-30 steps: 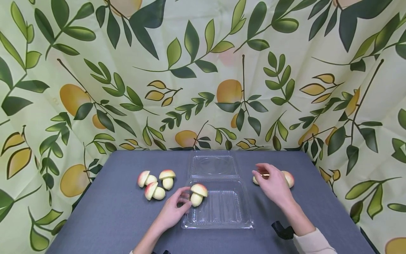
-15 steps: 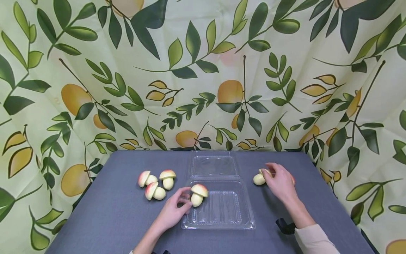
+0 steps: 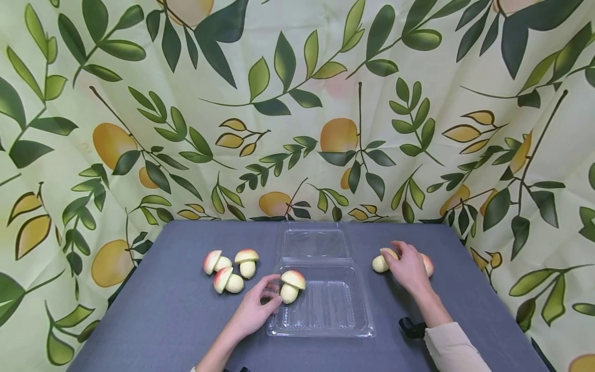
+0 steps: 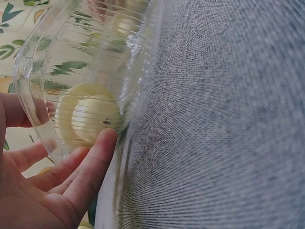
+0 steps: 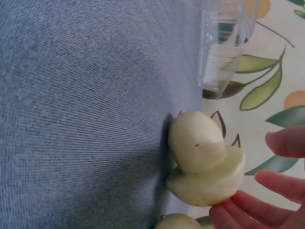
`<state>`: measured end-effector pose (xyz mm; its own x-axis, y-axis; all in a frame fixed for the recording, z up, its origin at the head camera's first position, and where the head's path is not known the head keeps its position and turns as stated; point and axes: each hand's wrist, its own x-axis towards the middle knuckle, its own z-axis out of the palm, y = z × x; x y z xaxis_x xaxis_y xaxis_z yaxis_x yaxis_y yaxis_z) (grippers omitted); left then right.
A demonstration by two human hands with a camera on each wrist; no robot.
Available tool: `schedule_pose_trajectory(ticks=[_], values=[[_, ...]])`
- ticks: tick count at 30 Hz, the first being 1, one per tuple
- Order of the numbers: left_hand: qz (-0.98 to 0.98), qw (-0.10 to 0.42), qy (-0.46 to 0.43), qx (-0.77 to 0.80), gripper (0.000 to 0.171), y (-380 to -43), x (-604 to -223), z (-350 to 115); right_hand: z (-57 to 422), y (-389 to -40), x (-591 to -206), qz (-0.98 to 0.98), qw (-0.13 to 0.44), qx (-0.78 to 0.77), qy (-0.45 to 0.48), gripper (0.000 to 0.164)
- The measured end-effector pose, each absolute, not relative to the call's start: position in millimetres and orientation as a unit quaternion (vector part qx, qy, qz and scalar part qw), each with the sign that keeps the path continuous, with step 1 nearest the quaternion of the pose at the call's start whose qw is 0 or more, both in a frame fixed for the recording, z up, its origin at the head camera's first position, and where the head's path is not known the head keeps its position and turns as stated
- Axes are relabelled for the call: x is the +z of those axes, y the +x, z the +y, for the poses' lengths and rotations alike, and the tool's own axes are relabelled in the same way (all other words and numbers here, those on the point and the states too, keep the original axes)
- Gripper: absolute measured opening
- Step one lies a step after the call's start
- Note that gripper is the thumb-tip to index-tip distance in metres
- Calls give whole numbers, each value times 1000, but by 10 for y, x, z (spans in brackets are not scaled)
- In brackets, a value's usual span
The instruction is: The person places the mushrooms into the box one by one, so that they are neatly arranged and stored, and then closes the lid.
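A clear plastic hinged container (image 3: 325, 330) lies with its lid folded back on the table. One cream model mushroom (image 3: 292, 287) with a red-tinged cap rests inside at its left. My left hand (image 3: 257, 305) holds the container's left wall; in the left wrist view a fingertip (image 4: 108, 138) lies against the wall beside the mushroom. At the right, another model mushroom (image 3: 380, 264) lies on its side under my right hand (image 3: 409, 268). In the right wrist view, fingers (image 5: 252, 210) touch its cap, while the thumb (image 5: 286, 142) stands apart from it.
Three more model mushrooms (image 3: 225, 280) lie grouped on the grey-blue table (image 3: 186, 330) at the left. Another mushroom's red cap (image 3: 427, 264) shows right of my right hand. The lid (image 3: 316, 243) reaches the back edge, before a leaf-print curtain (image 3: 297, 129).
My right hand has moved slightly right and closer over the mushroom at the right, uncovering its stem. My left hand and the container keep their place.
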<state>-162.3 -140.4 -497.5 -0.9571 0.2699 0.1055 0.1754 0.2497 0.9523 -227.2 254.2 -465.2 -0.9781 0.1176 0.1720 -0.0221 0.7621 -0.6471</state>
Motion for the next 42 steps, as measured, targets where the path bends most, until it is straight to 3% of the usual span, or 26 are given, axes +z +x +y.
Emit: schedule_pose_trajectory(ticks=[10,27,42], values=[[793,33,145,591,50,-1619,-4981,-1406,2500,-2303,-4711,-937,86,339,-23,47],[807,32,150,570,49,-1629,-4986,-1411,2502,-2315,-4805,-921,124,369,0,35],[797,39,140,586,50,-1620,-4968,-1399,2424,-2141,-4625,-898,94,430,-12,31]])
